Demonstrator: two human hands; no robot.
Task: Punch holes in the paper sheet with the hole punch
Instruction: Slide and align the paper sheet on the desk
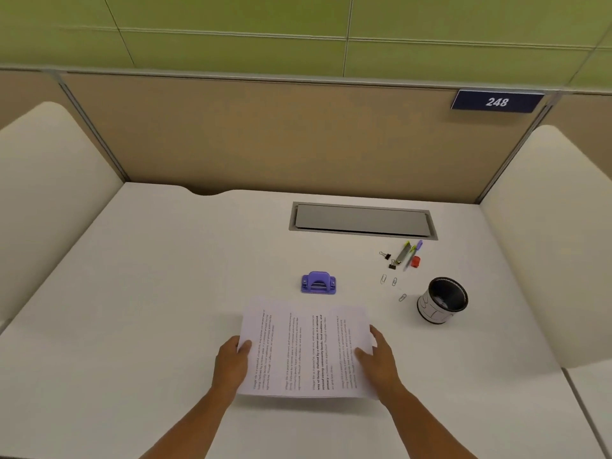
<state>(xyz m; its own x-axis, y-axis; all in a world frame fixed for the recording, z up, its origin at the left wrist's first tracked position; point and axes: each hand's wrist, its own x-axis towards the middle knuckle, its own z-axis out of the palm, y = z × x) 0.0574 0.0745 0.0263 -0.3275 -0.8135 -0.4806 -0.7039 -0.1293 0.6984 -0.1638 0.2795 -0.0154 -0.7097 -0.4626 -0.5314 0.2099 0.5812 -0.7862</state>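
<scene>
Paper sheet (306, 352) pinched at both side edges by left hand (231, 361) and right hand (377, 357); next, I judge, feeding its far edge into hole punch (318, 283) at twelve o'clock.

We're looking down at a white desk (159, 293) boxed in by beige partition panels (265, 134), with cream side dividers (49, 193) rising at both flanks. Set into the desktop is a grey cable hatch (362, 220). A dark blue plate (496, 101) reads 248. Above the partition runs a green tiled wall (231, 28), evenly lit.
</scene>
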